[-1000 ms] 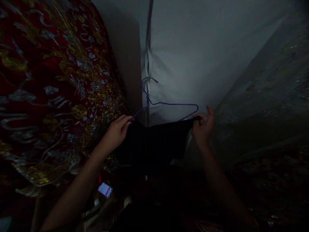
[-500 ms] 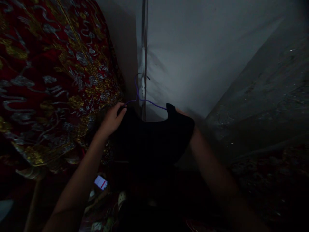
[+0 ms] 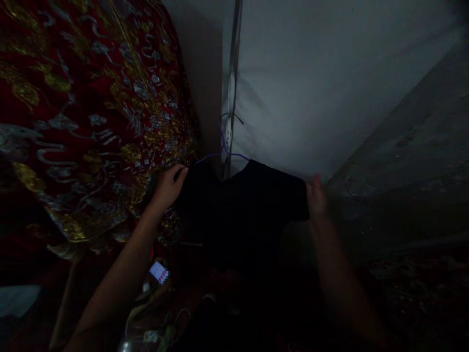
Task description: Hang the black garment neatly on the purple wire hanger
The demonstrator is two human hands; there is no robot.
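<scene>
A black garment (image 3: 242, 205) hangs on a purple wire hanger (image 3: 224, 146), whose hook points up against the white wall. My left hand (image 3: 169, 187) is closed on the garment's left shoulder. On the other side, my right hand (image 3: 316, 197) touches the right sleeve edge; it is blurred and its fingers are partly behind the cloth. Only the hanger's neck and a short stretch of wire show above the collar.
A red cloth with gold and silver embroidery (image 3: 84, 112) hangs close on the left. A white wall (image 3: 311, 83) with a vertical cable (image 3: 231, 88) stands behind. A sheer grey covering (image 3: 406, 161) fills the right. Small dim items, one with a white tag (image 3: 159, 272), lie below.
The black garment has been drawn up over the hanger's right arm, which was bare before. My right hand went under the cloth and now rests at the sleeve edge.
</scene>
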